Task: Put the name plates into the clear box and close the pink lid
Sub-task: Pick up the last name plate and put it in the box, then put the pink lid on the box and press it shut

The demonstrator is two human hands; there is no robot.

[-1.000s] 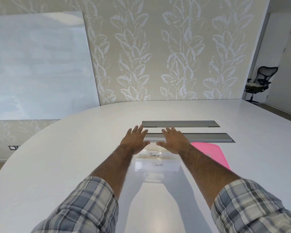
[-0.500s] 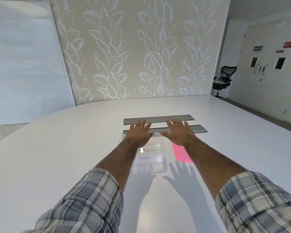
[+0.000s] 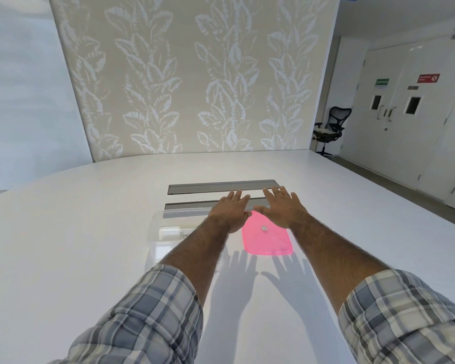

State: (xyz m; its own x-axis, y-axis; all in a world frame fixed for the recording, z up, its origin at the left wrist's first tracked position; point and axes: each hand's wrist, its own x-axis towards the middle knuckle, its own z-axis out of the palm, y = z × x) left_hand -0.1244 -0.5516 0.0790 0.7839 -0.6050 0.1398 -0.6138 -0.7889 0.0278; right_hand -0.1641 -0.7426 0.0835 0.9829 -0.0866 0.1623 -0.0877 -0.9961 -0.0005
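Note:
The clear box (image 3: 166, 227) stands on the white table, left of centre, with a white name plate (image 3: 179, 234) visible through its front wall. My left forearm covers the box's right part. The pink lid (image 3: 267, 239) lies flat on the table just right of the box. My left hand (image 3: 231, 211) hovers flat with fingers spread, over the gap between box and lid. My right hand (image 3: 283, 208) is spread flat above the far edge of the lid. Neither hand holds anything.
Two grey cable-slot covers (image 3: 221, 186) are set into the white table (image 3: 90, 258) just beyond my fingertips. A black office chair (image 3: 329, 127) stands at the far right by the white doors. A patterned wall rises behind the table.
Both hands have shifted right, off the box and over the pink lid. The view has swung right, so the box now sits further left.

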